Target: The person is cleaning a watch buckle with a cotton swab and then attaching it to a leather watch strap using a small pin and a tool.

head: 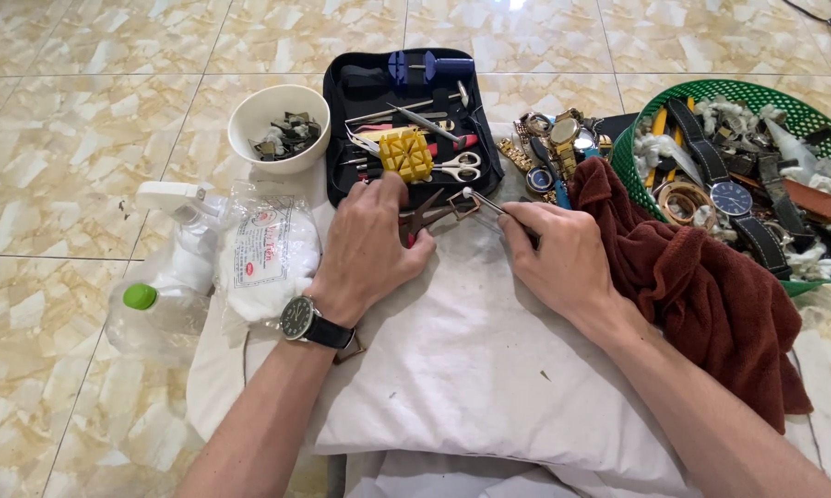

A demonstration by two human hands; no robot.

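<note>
Working at a small brown-strapped watch piece (431,218) that lies on the white pillow (452,369), just in front of the open black tool case (342,138), the person has both hands on it. The left hand (369,244), with a dark wristwatch (300,318) on its wrist, is curled over the piece and pins it down with closed fingers; how much of it the fingers wrap is hidden. The right hand (558,258) is pinched shut around a thin metal tool (489,205), its tip touching the piece near the strap end.

As a judgement, the work looks to be in its middle: the tool is already out of the case and engaged, but the strap is not visibly apart from the body, so nothing shows as finished.

Further out, a yellow block (406,154) and scissors (460,168) lie in the case, a white bowl (279,127) of small dark parts stands to its left, loose watches (554,143) lie to its right, beside a brown towel (701,286) and a green basket (637,166) of watches and straps. A spray bottle (171,267) and a bag of cotton (268,254) lie at the pillow's left
</note>
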